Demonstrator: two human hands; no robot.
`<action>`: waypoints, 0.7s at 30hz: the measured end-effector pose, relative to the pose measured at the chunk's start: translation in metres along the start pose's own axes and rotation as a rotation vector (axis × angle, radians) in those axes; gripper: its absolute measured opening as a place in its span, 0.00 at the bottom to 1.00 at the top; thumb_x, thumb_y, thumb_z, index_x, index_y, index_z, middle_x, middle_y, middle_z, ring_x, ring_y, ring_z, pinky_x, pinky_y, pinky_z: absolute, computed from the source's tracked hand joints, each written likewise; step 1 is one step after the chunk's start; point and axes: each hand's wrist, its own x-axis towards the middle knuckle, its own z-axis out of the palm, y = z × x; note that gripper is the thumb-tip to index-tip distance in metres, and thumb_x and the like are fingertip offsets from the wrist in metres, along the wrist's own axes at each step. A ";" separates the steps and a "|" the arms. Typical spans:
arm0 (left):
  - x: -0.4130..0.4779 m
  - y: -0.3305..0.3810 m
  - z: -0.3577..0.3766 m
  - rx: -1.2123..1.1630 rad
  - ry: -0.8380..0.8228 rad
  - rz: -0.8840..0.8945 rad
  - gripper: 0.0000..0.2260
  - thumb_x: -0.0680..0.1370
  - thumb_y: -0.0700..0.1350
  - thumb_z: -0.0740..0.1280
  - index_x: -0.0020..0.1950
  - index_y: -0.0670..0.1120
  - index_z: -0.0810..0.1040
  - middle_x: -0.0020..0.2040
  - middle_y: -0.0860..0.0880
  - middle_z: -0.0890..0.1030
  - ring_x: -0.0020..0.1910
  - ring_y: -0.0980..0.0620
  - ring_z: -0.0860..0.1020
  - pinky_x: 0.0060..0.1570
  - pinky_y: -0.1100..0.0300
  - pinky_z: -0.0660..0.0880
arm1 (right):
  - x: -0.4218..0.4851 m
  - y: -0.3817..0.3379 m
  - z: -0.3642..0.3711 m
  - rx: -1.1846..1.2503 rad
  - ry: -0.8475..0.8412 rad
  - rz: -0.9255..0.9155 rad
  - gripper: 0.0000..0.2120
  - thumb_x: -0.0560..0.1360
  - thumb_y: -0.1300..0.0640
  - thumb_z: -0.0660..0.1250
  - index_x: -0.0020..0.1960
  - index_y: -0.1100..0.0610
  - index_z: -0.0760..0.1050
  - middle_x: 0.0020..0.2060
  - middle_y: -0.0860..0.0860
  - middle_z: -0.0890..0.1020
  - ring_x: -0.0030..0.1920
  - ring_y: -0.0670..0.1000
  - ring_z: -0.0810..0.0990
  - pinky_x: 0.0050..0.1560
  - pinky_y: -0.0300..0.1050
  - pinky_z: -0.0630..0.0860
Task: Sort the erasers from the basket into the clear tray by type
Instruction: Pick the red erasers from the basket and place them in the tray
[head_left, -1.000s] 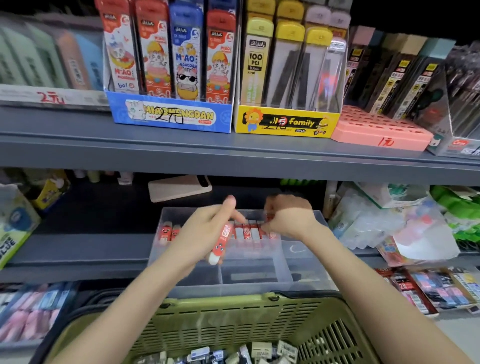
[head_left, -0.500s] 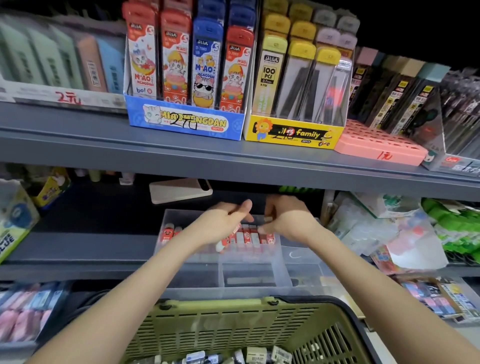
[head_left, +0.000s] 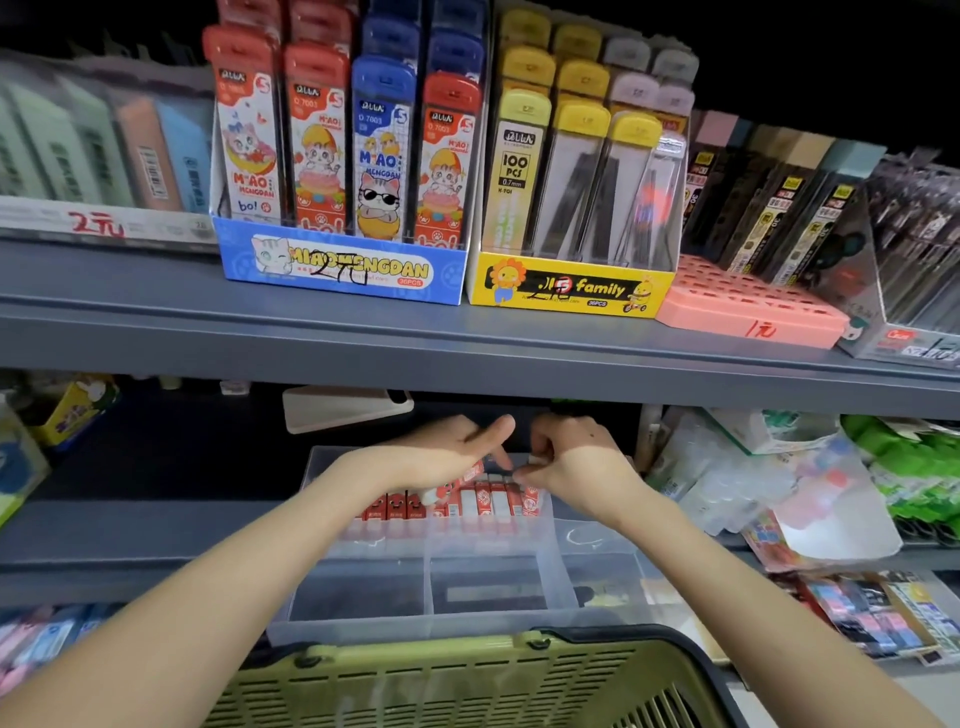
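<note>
Red-white erasers (head_left: 483, 501) stand side by side in back compartment of clear tray (head_left: 358, 597). Left hand (head_left: 436, 457) over row's left half, fingers wrapped round one tilted eraser (head_left: 451, 487), its white end pointing toward 7 o'clock. Right hand (head_left: 576, 457) at 3 o'clock of left hand, fingers curled down onto row's right end; whether it pinches anything, cannot tell. Tray sits on lower shelf (head_left: 104, 535). Green basket (head_left: 467, 680) at 6 o'clock of tray. Blue display box (head_left: 343, 270) and yellow display box (head_left: 571, 288) at 12 o'clock on upper shelf (head_left: 363, 338).
</note>
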 end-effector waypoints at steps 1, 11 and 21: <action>0.002 0.000 0.002 0.035 0.012 -0.014 0.32 0.74 0.68 0.43 0.54 0.54 0.82 0.56 0.48 0.80 0.52 0.49 0.77 0.54 0.57 0.71 | 0.000 -0.001 0.000 -0.007 0.018 -0.027 0.12 0.70 0.53 0.70 0.37 0.56 0.67 0.34 0.51 0.74 0.37 0.54 0.71 0.35 0.42 0.63; 0.008 -0.003 -0.002 -0.024 0.046 0.047 0.33 0.77 0.64 0.41 0.54 0.53 0.83 0.61 0.46 0.78 0.58 0.52 0.74 0.58 0.62 0.60 | 0.008 0.005 0.006 -0.018 -0.157 0.025 0.09 0.69 0.51 0.72 0.42 0.52 0.74 0.42 0.49 0.80 0.44 0.51 0.76 0.40 0.40 0.68; -0.001 -0.009 0.003 -0.370 0.369 -0.099 0.28 0.81 0.60 0.43 0.41 0.59 0.82 0.49 0.52 0.77 0.43 0.55 0.76 0.44 0.63 0.71 | 0.014 0.007 0.017 -0.475 -0.120 0.019 0.14 0.77 0.46 0.58 0.57 0.47 0.78 0.61 0.49 0.75 0.64 0.54 0.67 0.61 0.46 0.66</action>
